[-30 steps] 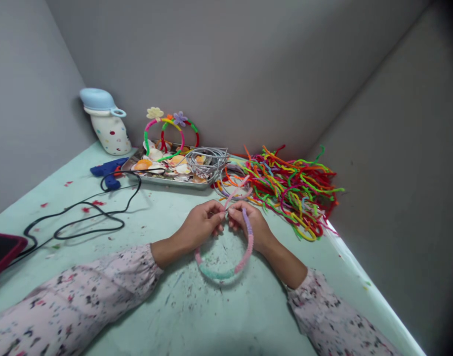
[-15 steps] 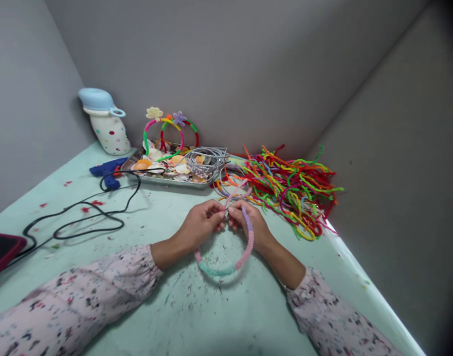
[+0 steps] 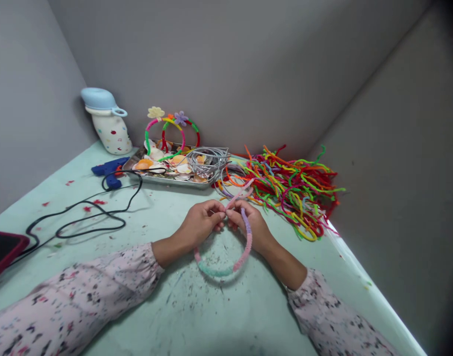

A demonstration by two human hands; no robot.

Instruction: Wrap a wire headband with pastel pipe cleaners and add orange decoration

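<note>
Pinching a pink fuzzy strip (image 3: 243,190) at the center of the frame, the left hand (image 3: 201,225) and the right hand (image 3: 254,225) meet thumb to thumb above a pastel hoop (image 3: 216,272). The hoop — wrapped in teal, pink and lilac — hangs in a curve below the fingers at lower center, over a pale green desk (image 3: 226,329); its upper left part is hidden by the left hand. Each grip is pressed together at the fingertips, with the strip's loose end slanting toward a tangle of bright fuzzy stems (image 3: 300,190) right of center. At upper left of center, two flower-topped hoops (image 3: 182,137) stand in a metal tray (image 3: 170,184) of shells (image 3: 143,164), near coiled gray wire (image 3: 207,159). A white bottle (image 3: 111,132) and a blue glue gun (image 3: 109,167) — black cord (image 3: 89,231) trailing — sit farther left.
</note>
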